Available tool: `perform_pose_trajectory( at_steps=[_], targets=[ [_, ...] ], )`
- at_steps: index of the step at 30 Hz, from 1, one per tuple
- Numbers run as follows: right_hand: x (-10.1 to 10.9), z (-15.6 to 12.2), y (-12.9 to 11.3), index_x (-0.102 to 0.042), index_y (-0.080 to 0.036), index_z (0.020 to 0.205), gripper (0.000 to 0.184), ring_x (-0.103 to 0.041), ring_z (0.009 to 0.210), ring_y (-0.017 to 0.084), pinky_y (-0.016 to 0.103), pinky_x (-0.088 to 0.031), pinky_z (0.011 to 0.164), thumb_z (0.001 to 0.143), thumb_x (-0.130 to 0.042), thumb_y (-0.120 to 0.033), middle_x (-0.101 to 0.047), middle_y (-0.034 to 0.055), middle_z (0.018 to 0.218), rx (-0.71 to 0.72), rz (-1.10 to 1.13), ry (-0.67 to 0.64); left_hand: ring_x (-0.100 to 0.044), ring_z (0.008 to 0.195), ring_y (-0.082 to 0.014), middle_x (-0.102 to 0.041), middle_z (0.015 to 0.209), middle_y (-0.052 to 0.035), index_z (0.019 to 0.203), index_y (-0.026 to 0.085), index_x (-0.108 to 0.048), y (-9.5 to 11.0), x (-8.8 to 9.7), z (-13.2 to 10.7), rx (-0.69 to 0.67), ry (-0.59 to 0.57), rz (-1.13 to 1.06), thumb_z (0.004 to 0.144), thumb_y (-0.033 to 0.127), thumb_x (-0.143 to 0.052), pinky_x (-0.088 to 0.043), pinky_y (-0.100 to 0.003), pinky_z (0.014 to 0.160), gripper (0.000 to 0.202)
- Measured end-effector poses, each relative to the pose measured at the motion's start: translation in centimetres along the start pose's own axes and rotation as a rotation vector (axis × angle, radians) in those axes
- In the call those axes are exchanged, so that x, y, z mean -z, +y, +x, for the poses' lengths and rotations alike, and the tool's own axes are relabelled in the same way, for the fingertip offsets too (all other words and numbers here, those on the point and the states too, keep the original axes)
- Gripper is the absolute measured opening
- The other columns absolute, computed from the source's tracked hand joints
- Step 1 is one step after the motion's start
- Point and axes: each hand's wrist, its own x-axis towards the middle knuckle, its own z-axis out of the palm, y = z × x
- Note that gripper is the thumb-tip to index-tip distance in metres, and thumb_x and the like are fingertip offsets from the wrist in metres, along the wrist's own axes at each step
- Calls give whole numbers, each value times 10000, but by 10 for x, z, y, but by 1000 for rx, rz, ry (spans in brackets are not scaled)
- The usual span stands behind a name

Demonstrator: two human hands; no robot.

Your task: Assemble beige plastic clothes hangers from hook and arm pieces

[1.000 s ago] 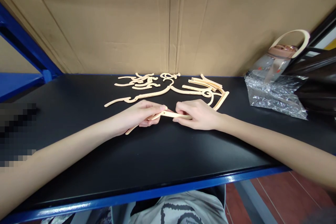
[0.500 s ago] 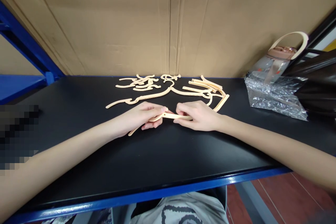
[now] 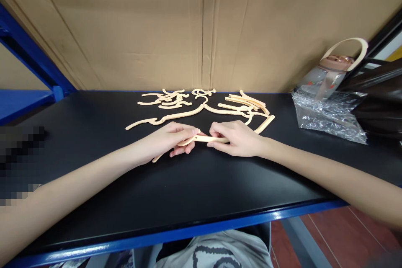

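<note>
Both hands meet at the middle of a black table (image 3: 194, 188). My left hand (image 3: 168, 138) is closed around one thin cream wooden strip (image 3: 158, 157) whose lower end sticks out toward me. My right hand (image 3: 237, 137) pinches a second cream strip (image 3: 204, 138) that joins the first between the two hands; its far end (image 3: 265, 123) shows beyond my right hand. Behind the hands lies a long curved cream piece (image 3: 176, 116) and a scatter of several smaller cut-out pieces (image 3: 168, 98).
A stack of curved cream strips (image 3: 246, 101) lies behind my right hand. At the right stand a crumpled clear plastic bag (image 3: 329, 115) and a bottle with a pink lid and cream handle (image 3: 337, 65). A cardboard wall (image 3: 201, 25) backs the table. A blue frame rail (image 3: 28, 56) runs at left.
The hands and strips have barely shifted. My left fingers have loosened a little under the strip, and the strip's joint sits slightly lower.
</note>
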Motion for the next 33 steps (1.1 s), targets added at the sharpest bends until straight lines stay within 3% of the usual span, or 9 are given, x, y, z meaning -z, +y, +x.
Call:
perform_pose_trajectory(
  at_steps=[6,11,17,22,27,30,33],
  targets=[
    [-1,0,0,-412,-208,801,230,-433,555,101,223,-247,542,933,-475,-385,-493,-41,659,-5,-2,-10,-385,428,-62,-546,603,25,809,163,-596,-6,-3,2,-25,26,-27,923,489,-416,-329,-185,406,390],
    [0,0,1,-412,-206,798,238,-432,554,99,219,-247,542,937,-476,-388,-488,-44,654,1,5,-12,-399,422,-56,-575,639,22,804,165,-572,-2,-4,2,-32,20,10,935,482,-383,-341,-178,409,392],
    [0,1,0,-416,-203,778,244,-428,553,100,222,-247,544,931,-484,-381,-486,-40,645,4,-9,-15,-437,449,-73,-571,628,28,791,179,-561,5,-8,-2,-69,30,218,949,456,-338,-353,-181,424,389],
    [-1,1,0,-415,-203,778,251,-427,547,98,221,-246,542,934,-471,-391,-479,-43,638,4,-3,-13,-449,501,-80,-580,659,48,940,223,-594,5,-12,-6,-97,69,449,938,462,-387,-342,-189,485,316],
    [0,0,0,-394,-206,762,240,-417,545,92,219,-243,537,918,-493,-358,-462,-50,639,15,-6,0,-349,472,-73,-425,559,55,737,177,-519,2,-9,-2,-56,70,190,928,500,-389,-281,-190,443,397],
    [1,0,0,-378,-208,748,244,-409,540,86,216,-242,536,898,-524,-333,-446,-59,629,11,-4,5,-237,452,-75,-272,520,81,775,176,-517,0,-5,1,-1,94,-39,920,532,-395,-182,-195,399,404],
    [2,0,0,-364,-208,734,298,-404,542,85,214,-242,535,905,-525,-393,-445,-58,630,0,15,10,-198,460,-74,-238,514,83,716,175,-484,-3,-4,3,-12,57,-126,928,528,-392,-160,-203,406,422]
  ],
)
